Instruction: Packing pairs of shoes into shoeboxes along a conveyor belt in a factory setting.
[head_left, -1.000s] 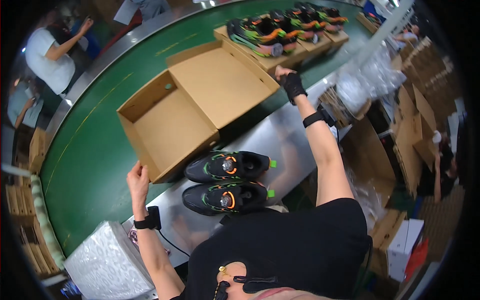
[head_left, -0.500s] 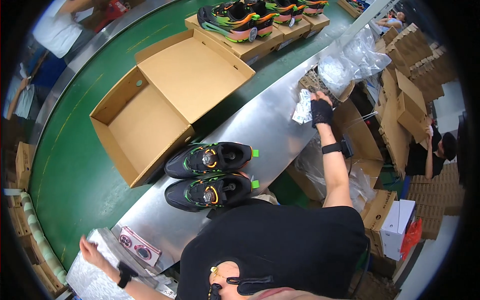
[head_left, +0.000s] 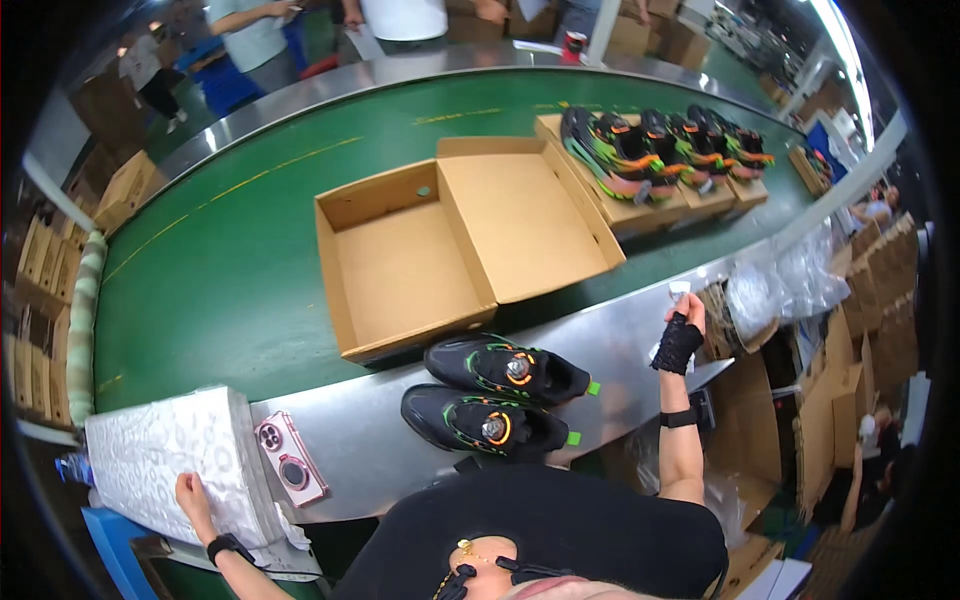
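My right hand (head_left: 684, 335), in a black fingerless glove, pinches a small white packet (head_left: 680, 289) above the metal bench. More white shows beside this hand at the wrist. My left hand (head_left: 192, 495) is over a stack of white patterned wrapping paper (head_left: 160, 440), fingers curled together; whether they hold a sheet I cannot make out. Between my hands, two black shoes with green and orange trim, a far shoe (head_left: 500, 365) and a near shoe (head_left: 480, 420), lie side by side, toes left. Beyond them stands an open brown shoebox (head_left: 400, 260), its lid folded back to the right.
A phone (head_left: 291, 460) lies beside the paper stack. Further right on the green belt (head_left: 230, 270), several shoes (head_left: 640, 150) stand on closed boxes. A carton with clear plastic bags (head_left: 780, 290) adjoins the metal bench (head_left: 350, 400). People stand across the belt.
My right hand has risen off the pile of white packets, holding one. My left hand has come down over the paper stack, its fingers curling in. The view has turned.
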